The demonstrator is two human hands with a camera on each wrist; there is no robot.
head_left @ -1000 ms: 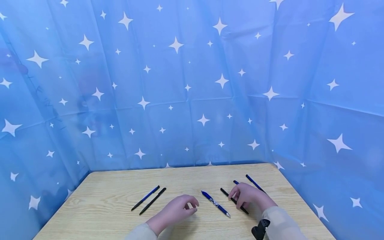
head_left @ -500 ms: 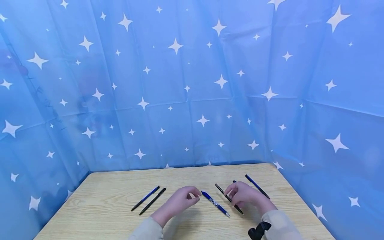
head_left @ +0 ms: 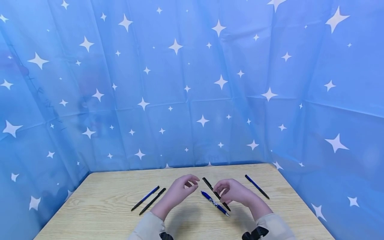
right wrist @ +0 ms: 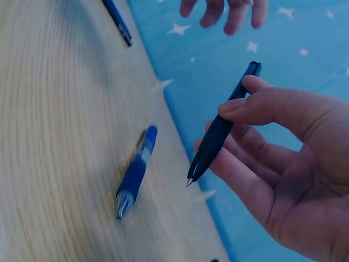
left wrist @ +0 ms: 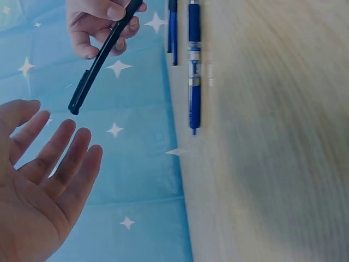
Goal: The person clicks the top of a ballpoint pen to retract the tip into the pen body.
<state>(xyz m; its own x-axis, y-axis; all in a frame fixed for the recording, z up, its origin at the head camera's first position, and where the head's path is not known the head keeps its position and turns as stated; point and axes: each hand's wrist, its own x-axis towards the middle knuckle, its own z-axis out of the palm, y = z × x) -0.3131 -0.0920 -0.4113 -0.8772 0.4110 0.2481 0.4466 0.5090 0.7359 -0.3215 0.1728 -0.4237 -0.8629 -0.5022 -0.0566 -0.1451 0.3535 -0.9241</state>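
A slim gap of open air lies between the fingertips of the left grip (head_left: 181, 190) and the far end of the black pen (right wrist: 217, 134) raised in the right grip (head_left: 235, 194), with the blue pen (head_left: 215, 203) lying below, between the grips. Leftward, the blue-and-black pen (head_left: 145, 198) and the thin black pen (head_left: 152, 201) block the worktop (head_left: 105, 190) side by side; rightward, a strip of worktop separates the right grip from the outer pen (head_left: 257, 186), and the starred curtain (head_left: 192, 66) bounds the far edge.
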